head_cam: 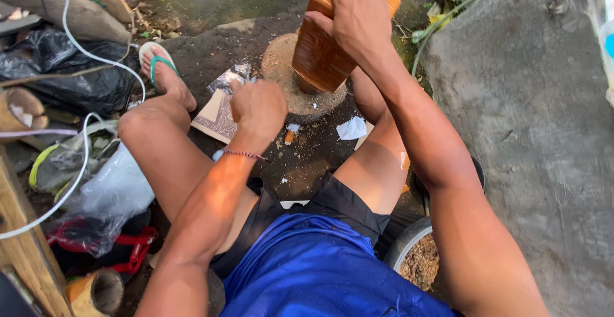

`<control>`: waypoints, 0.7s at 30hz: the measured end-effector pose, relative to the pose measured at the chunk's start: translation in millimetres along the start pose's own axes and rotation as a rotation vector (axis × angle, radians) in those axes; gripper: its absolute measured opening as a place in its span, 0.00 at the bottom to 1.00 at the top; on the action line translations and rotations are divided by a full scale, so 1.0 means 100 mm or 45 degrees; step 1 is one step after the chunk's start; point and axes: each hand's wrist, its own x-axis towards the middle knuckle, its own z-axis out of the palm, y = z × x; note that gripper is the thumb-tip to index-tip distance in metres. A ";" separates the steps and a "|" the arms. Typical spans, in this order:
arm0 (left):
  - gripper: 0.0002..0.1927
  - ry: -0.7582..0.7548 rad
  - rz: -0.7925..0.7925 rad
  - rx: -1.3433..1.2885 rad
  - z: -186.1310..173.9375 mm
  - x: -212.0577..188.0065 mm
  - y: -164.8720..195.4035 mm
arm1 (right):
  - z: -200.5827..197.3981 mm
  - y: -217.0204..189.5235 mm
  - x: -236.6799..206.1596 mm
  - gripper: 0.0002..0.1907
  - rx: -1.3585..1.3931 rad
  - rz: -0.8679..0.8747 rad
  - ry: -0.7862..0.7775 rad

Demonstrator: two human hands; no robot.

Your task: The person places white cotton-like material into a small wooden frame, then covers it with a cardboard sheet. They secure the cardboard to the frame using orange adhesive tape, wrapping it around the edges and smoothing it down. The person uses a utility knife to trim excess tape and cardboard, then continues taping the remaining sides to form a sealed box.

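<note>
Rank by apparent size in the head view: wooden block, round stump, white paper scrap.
1. wooden block, under the right hand
2. round stump, partly hidden, so unsure against the block
3. white paper scrap

The person wears blue shorts [320, 266], a thin braided wristband [244, 154] and a green-strapped flip-flop [157, 61].
</note>
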 end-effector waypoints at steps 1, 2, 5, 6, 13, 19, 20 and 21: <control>0.23 0.108 0.108 -0.161 0.11 -0.08 -0.05 | -0.01 -0.03 0.00 0.41 -0.063 -0.029 0.029; 0.26 0.239 0.227 -0.298 0.19 -0.16 -0.13 | -0.02 -0.06 0.00 0.46 -0.129 -0.048 0.087; 0.25 0.222 0.140 -0.425 0.44 -0.45 -0.14 | -0.12 -0.05 0.03 0.53 -0.079 -0.051 0.077; 0.26 0.009 0.052 -0.484 0.49 -0.60 -0.16 | -0.16 -0.05 -0.03 0.54 -0.004 -0.048 0.014; 0.24 0.529 0.389 -1.041 0.31 -1.17 -0.20 | -0.44 0.02 -0.77 0.12 1.014 0.563 0.525; 0.31 0.700 0.653 -1.122 0.35 -1.22 -0.16 | -0.29 -0.38 -1.48 0.23 2.141 0.896 -0.045; 0.31 0.677 0.651 -1.121 0.37 -1.21 -0.13 | -0.30 -0.41 -1.54 0.25 2.218 0.910 -0.098; 0.31 0.654 0.650 -1.120 0.39 -1.20 -0.10 | -0.31 -0.43 -1.60 0.26 2.295 0.924 -0.150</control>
